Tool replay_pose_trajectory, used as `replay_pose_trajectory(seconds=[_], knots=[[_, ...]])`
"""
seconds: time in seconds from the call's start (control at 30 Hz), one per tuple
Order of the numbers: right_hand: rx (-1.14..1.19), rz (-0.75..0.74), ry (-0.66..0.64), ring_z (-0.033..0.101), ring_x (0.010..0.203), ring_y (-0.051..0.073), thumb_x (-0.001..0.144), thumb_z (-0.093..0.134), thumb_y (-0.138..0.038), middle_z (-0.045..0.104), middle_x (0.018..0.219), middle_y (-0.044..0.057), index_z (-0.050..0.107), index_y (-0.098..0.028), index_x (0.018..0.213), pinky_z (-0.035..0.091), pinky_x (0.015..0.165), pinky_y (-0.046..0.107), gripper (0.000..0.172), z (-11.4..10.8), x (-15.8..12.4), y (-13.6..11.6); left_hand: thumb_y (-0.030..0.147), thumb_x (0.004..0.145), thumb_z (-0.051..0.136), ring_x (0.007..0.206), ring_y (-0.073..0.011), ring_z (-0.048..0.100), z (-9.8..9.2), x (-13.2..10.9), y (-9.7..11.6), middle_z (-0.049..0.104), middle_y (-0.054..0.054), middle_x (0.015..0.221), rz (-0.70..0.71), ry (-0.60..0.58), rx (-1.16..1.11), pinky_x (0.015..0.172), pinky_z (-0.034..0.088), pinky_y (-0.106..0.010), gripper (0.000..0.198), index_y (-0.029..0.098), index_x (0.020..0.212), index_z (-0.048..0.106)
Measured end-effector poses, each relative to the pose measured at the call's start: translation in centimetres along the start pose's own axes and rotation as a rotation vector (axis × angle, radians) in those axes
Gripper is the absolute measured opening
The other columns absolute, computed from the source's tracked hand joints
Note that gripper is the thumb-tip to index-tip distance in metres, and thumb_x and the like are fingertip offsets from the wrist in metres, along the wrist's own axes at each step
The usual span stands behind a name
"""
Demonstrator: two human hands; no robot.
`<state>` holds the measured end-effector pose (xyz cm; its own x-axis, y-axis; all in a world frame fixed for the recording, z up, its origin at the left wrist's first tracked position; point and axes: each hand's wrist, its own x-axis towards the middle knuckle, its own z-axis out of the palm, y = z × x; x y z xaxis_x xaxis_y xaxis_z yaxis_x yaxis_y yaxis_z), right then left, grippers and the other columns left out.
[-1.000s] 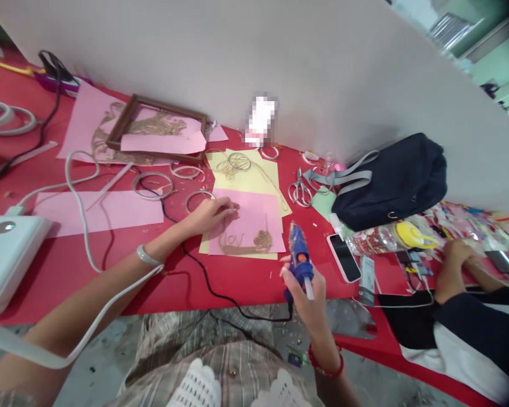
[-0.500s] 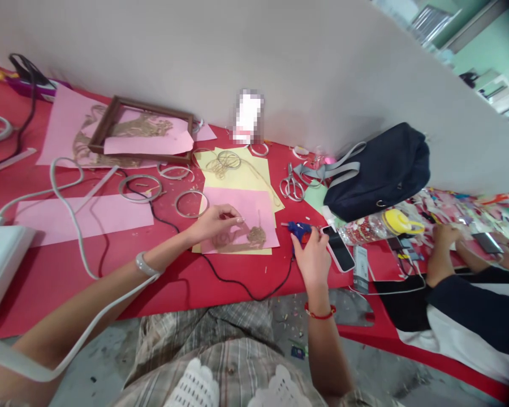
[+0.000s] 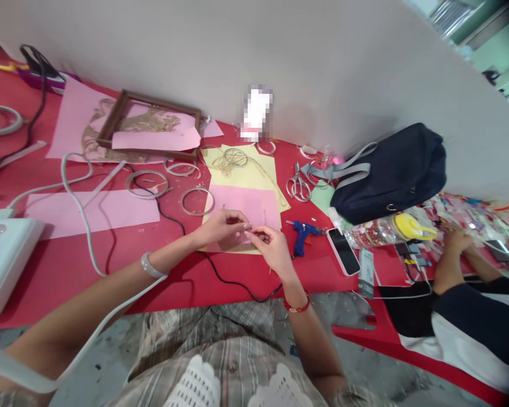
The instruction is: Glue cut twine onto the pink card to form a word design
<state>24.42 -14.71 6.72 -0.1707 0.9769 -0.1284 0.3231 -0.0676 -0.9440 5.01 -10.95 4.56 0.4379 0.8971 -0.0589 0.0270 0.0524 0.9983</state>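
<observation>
Left hand [image 3: 228, 224] and right hand [image 3: 272, 249] met above pink paper [image 3: 246, 198], any grip indiscernible, the hot-glue gun [image 3: 302, 237] lying nearby, presumably freeing both.

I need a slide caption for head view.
Left grip and right grip together over pink rectangular paper, beside a blue plastic glue gun.

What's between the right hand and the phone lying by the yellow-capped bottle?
In the head view, the blue glue gun lies on the red table between the right hand and that phone.
</observation>
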Motion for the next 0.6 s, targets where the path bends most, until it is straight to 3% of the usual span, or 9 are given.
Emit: replay_pose_trajectory(seconds=[0.2, 0.43, 0.6], knots=[[0.066, 0.061, -0.019, 0.046, 0.055, 0.013, 0.076, 0.078, -0.047, 0.059, 0.062, -0.003, 0.072, -0.02, 0.081, 0.036, 0.053, 0.028, 0.027, 0.0, 0.4, 0.4, 0.059, 0.081, 0.077, 0.07, -0.0178, 0.068, 0.1, -0.2, 0.2, 0.074, -0.005, 0.075, 0.003, 0.0, 0.016, 0.066, 0.053, -0.028, 0.043, 0.016, 0.084, 0.073], [0.045, 0.008, -0.033, 0.056, 0.062, 0.015, 0.076, 0.08, -0.043, 0.064, 0.064, -0.001, 0.076, -0.022, 0.073, 0.043, 0.057, 0.027, 0.021, -0.5, 0.5, 0.6, 0.057, 0.084, 0.074, 0.071, -0.0177, 0.067, 0.3, -0.5, 0.6, 0.074, -0.005, 0.077, 0.043, -0.028, 0.1, 0.067, 0.052, -0.028, 0.041, 0.016, 0.086, 0.073], [0.188, 0.12, -0.032, 0.057, 0.054, 0.012, 0.068, 0.086, -0.047, 0.067, 0.063, -0.001, 0.077, -0.02, 0.082, 0.044, 0.051, 0.026, 0.032, -0.8, 1.2, 1.3, 0.058, 0.095, 0.06, 0.084, -0.0223, 0.071, -1.7, -0.2, 0.3, 0.077, -0.009, 0.092, 0.143, 0.051, 0.363, 0.078, 0.056, -0.033, 0.045, 0.016, 0.1, 0.074]])
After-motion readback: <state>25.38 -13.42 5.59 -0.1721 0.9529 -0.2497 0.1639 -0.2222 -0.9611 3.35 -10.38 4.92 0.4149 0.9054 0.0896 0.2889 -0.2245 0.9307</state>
